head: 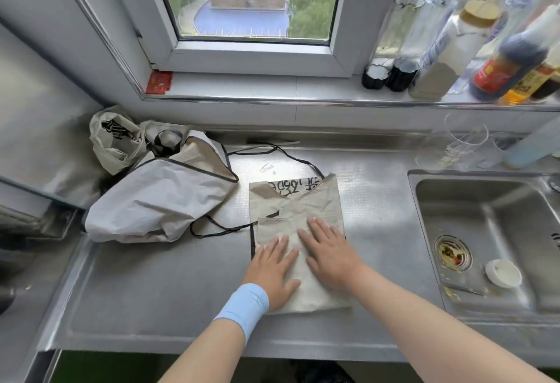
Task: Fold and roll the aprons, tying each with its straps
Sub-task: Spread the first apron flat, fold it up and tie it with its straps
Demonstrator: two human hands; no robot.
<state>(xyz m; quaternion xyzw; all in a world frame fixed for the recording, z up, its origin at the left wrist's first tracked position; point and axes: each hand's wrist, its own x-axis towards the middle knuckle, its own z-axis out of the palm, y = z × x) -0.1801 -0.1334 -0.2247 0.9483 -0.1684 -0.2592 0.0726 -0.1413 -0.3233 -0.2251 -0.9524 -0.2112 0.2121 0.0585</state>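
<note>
A beige apron (306, 204) with black trim lies folded into a long narrow strip on the steel counter (151, 291). Black print shows at its far end. Both hands press flat on its near half: my left hand (272, 267), with a light blue wristband, and my right hand (328, 249) beside it, fingers straight and spread. Thin black straps (218, 229) trail off the apron's left side, and another strap (291, 157) loops behind its far end. More crumpled beige aprons (157, 198) sit heaped to the left.
A steel sink (485, 231) with a white lid (503, 273) inside lies at the right. Bottles (439, 49) crowd the windowsill at the back right. A clear glass jug (463, 143) stands behind the sink. A red packet (159, 81) lies on the sill's left end.
</note>
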